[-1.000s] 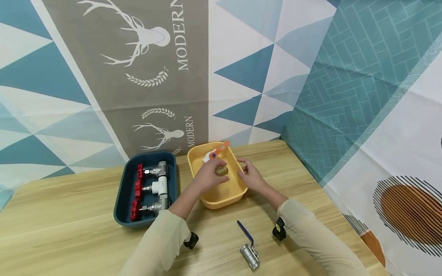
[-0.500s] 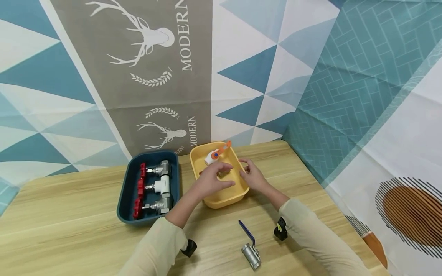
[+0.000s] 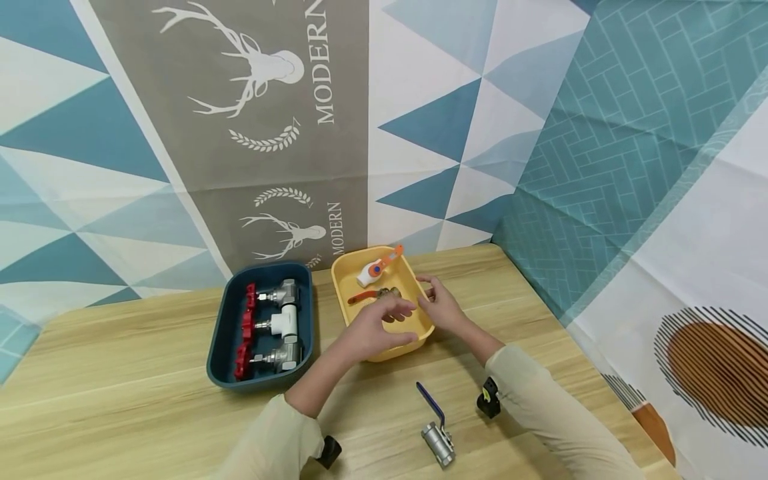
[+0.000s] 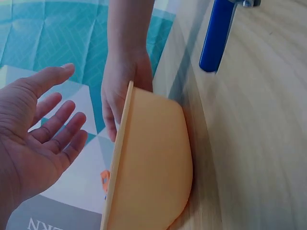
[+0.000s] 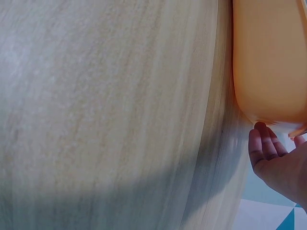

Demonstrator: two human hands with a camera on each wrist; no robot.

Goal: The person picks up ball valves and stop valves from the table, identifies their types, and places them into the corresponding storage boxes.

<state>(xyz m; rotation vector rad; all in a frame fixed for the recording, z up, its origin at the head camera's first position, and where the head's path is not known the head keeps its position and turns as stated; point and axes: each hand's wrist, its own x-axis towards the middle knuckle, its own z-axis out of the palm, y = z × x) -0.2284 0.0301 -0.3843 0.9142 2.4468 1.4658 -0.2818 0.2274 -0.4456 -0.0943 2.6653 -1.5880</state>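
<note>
Brass valve (image 3: 384,294) now lies in yellow tray (image 3: 414,283) near desk's far edge; we have let go. Left hand (image 3: 373,328) lifts away, fingers spread, empty. Right hand (image 3: 443,308) rests on tray's right rim, steadying it.

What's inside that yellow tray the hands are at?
In the yellow tray lie a white valve with an orange handle and a brass valve with a red handle. The left hand covers the tray's near part, so anything there is hidden.
</note>
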